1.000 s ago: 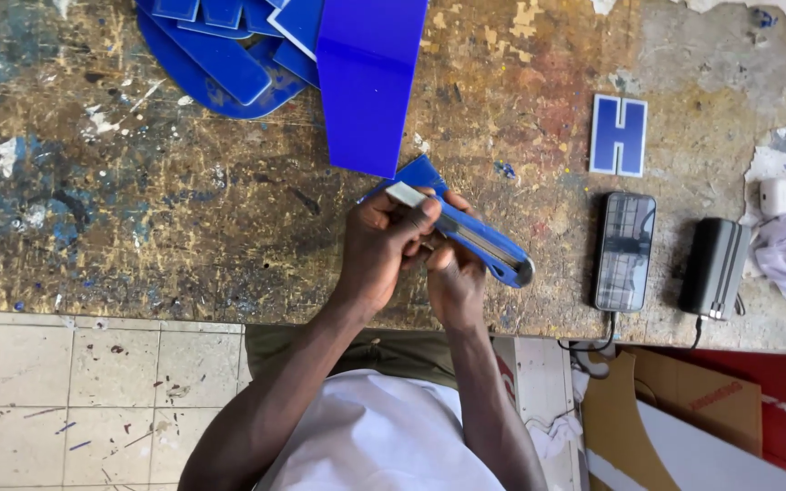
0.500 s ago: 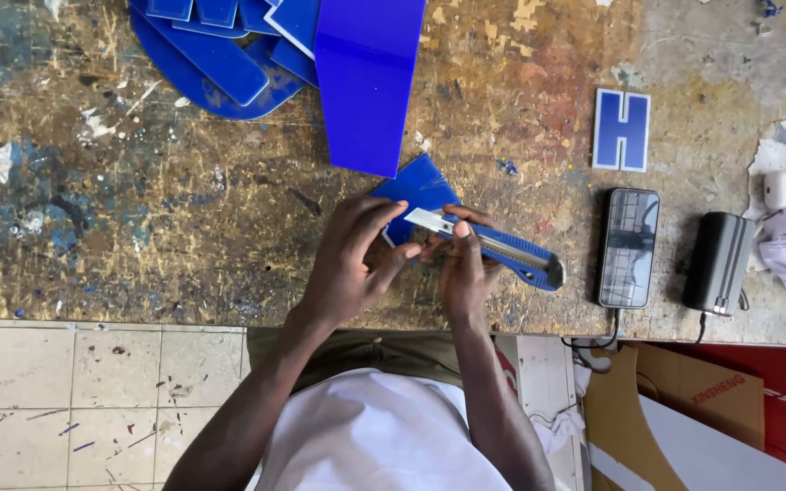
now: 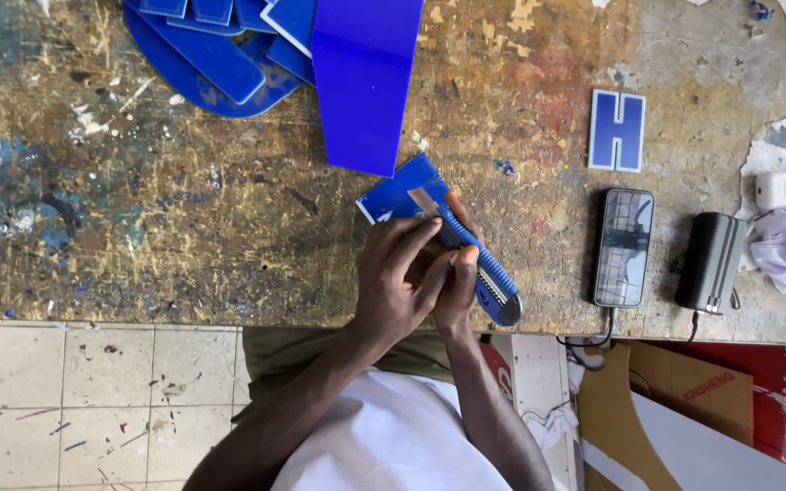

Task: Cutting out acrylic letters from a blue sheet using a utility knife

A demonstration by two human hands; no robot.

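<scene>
Utility knife (image 3: 477,264): blue-handled, lay slantwise near the desk's front edge, blade end resting on a small blue plastic piece (image 3: 400,191).
Right hand (image 3: 458,289): grip wrapped around the knife's handle, thumb laid on top of it.
Left hand (image 3: 395,284): fingers curled over the knife beside the right hand, touching its handle (whether this grip truly clasped it, I could not tell).
Blue plastic piece: flat on the desk, just below a long blue panel (image 3: 364,77).
Desk (image 3: 138,209): worn, paint-stained wood.
Blue offcuts (image 3: 216,59): piled at the far edge, left of the panel.
Letter cut-out (image 3: 617,130): blue with a white border, well to the right.
Phone (image 3: 623,246): dark screen, beside a black box (image 3: 711,262).
</scene>
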